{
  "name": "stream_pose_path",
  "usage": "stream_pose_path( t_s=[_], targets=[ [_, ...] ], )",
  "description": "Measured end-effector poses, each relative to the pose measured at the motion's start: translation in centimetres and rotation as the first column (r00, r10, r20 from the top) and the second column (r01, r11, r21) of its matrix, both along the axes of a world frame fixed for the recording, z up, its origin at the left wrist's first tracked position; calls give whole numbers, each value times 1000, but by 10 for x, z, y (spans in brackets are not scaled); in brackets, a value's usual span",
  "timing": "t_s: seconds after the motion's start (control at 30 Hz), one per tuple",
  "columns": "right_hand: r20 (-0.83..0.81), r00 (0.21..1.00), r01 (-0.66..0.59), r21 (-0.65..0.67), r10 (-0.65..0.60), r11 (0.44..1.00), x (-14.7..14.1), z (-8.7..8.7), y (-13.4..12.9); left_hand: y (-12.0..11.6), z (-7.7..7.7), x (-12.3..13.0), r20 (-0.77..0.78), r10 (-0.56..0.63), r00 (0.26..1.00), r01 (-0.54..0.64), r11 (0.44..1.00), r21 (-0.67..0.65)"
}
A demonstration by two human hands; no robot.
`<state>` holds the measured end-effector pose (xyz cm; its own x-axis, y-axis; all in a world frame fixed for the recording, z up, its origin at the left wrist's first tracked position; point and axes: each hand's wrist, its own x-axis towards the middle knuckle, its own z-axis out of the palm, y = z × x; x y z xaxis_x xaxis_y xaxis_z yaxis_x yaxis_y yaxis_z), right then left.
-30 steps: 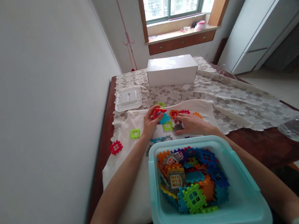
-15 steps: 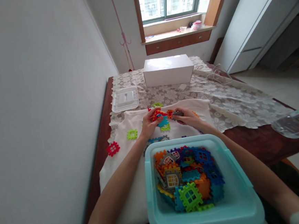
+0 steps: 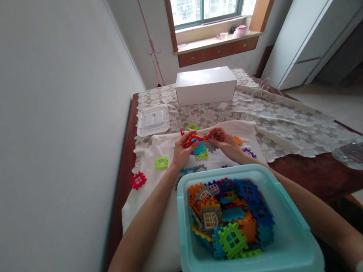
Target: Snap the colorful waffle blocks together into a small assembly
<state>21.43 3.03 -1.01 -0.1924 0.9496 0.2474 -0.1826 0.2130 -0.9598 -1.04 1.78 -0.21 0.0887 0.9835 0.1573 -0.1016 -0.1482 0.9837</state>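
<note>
The toy blocks (image 3: 230, 218) are smooth, shiny plastic. The blue bin (image 3: 290, 244) is smooth plastic too, a bit matt. A soft white cloth (image 3: 163, 148) lies over a lacy flower cloth (image 3: 291, 133). The table (image 3: 323, 177) edge is dark, shiny wood. The white box (image 3: 205, 86) looks like smooth cardboard.

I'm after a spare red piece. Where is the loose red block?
The square red plastic block lies at the left edge of the white cloth, beside the green block.

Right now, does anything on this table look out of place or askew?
A red block lies alone near the white cloth's left edge, away from the cluster. The lace tablecloth is rumpled and sits crooked, baring wood.
</note>
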Motion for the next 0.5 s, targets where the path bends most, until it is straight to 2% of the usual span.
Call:
stream_pose_path(
  t_s=[0.23,0.5],
  targets=[
    [-37,999,21,48,-19,999,1,-2,-1,-2,2,1,-35,5,999,-7,999,-50],
    [12,999,40,119,-41,992,-2,-3,-2,-3,2,2,-52,24,998,-26,999,-39]
  ],
)
